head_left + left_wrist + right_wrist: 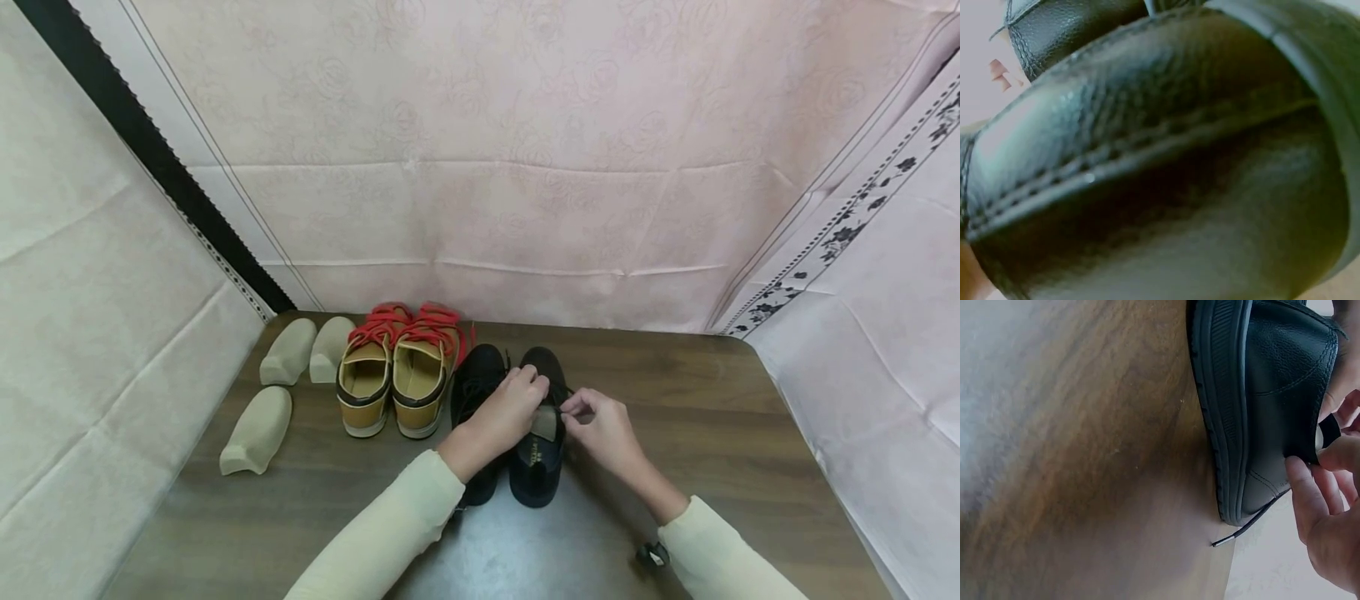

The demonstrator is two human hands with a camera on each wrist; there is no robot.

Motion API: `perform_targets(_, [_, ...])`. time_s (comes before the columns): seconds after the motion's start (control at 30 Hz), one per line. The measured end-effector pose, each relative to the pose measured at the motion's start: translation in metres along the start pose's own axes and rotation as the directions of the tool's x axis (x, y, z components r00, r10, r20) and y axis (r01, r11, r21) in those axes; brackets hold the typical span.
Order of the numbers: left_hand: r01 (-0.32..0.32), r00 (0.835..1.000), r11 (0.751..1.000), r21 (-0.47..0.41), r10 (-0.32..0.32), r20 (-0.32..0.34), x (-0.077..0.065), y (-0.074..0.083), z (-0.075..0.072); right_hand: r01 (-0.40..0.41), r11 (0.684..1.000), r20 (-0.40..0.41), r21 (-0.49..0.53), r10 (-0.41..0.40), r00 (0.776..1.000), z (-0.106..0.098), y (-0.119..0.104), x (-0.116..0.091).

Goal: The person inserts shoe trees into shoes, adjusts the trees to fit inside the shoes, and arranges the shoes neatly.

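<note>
A pair of black leather lace-up shoes stands side by side on the wooden table, toes away from me. Over the right-hand black shoe (536, 479), my left hand (506, 412) bends its fingers in at the lacing; its fingertips are hidden in the head view. From the right side my right hand (603, 429) pinches the edge of that shoe's lacing flap between thumb and finger, plain in the right wrist view. A loose black lace (1247, 526) with a metal tip hangs beside the toe. The left-hand black shoe (480, 375) is partly behind my left arm.
Left of the black pair stand tan shoes (363, 412) with red laces (438, 325). Farther left lie three cream foot-shaped inserts (258, 429). Pale patterned cloth (487, 217) hangs along the table's back and both sides. A small black device (652, 554) sits by my right wrist.
</note>
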State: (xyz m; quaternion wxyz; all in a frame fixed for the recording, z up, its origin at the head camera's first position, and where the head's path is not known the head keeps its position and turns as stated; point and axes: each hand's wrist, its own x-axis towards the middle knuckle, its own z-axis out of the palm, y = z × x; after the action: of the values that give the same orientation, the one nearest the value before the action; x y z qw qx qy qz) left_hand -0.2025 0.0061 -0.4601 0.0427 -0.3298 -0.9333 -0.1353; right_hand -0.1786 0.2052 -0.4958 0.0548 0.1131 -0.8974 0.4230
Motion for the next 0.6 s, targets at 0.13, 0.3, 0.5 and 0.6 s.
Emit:
perform_targets(0.13, [0.016, 1.000, 1.000, -0.009, -0.016, 0.006, 0.001, 0.001, -0.001, 0.012, 1.000, 0.007, -0.007, -0.012, 1.000, -0.002, 0.000, 0.002])
perform_targets(0.3, [0.027, 1.000, 0.999, -0.017, -0.027, 0.017, 0.003, -0.001, -0.002, 0.013, 1.000, 0.024, -0.023, -0.012, 1.000, -0.003, 0.000, 0.004])
perform_targets(0.5, [-0.006, 1.000, 1.000, -0.031, 0.005, -0.007, 0.001, -0.006, -0.003, 0.061, 0.996, 0.013, -0.071, -0.060, 0.998, -0.005, -0.002, -0.004])
perform_targets(0.6, [-0.009, 1.000, 0.999, -0.048, 0.008, -0.024, -0.003, -0.007, -0.005, 0.149, 0.987, -0.003, -0.053, -0.149, 0.989, -0.007, -0.005, -0.011])
